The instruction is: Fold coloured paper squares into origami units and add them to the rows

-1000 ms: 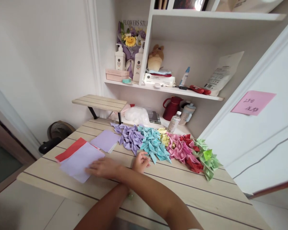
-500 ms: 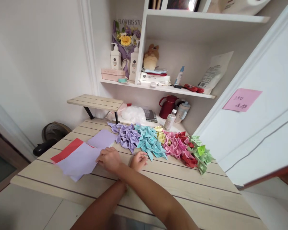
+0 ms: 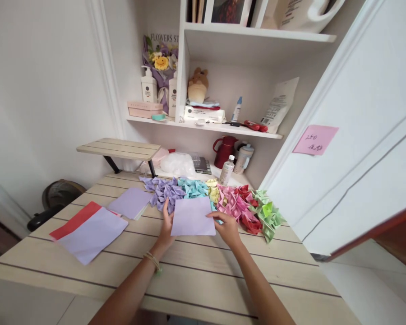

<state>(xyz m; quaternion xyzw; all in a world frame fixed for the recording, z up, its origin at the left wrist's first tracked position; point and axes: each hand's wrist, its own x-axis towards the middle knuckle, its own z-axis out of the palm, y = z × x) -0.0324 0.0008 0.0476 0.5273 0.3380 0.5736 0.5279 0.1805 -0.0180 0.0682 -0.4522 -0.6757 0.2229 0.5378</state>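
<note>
A square sheet of lilac paper (image 3: 193, 216) is held up between my two hands, above the table. My left hand (image 3: 167, 229) grips its left edge, with the thumb partly hidden behind the sheet. On the opposite edge, my right hand (image 3: 226, 225) pinches the paper between thumb and fingers. To the left lie a pale lilac sheet (image 3: 91, 234) over red paper (image 3: 75, 220) and a stack of purple paper (image 3: 130, 201). Behind the held sheet, folded paper pieces form colour groups: purple (image 3: 165, 189), blue (image 3: 192, 187), yellow (image 3: 214, 192), pink (image 3: 233, 204), red (image 3: 251, 223) and green (image 3: 269, 212).
The slatted wooden table (image 3: 189, 275) spans the foreground. A small raised wooden stand (image 3: 118, 148) is at its back left. A clear bottle (image 3: 227, 170), a dark red jug (image 3: 225, 151) and a plastic bag (image 3: 177, 164) stand behind the folded pieces, under white shelves (image 3: 237, 131).
My right hand has come back from the paper pile on the left, bringing a lilac sheet. My arms are uncrossed, and both hands now hold that sheet. The view has shifted too.
</note>
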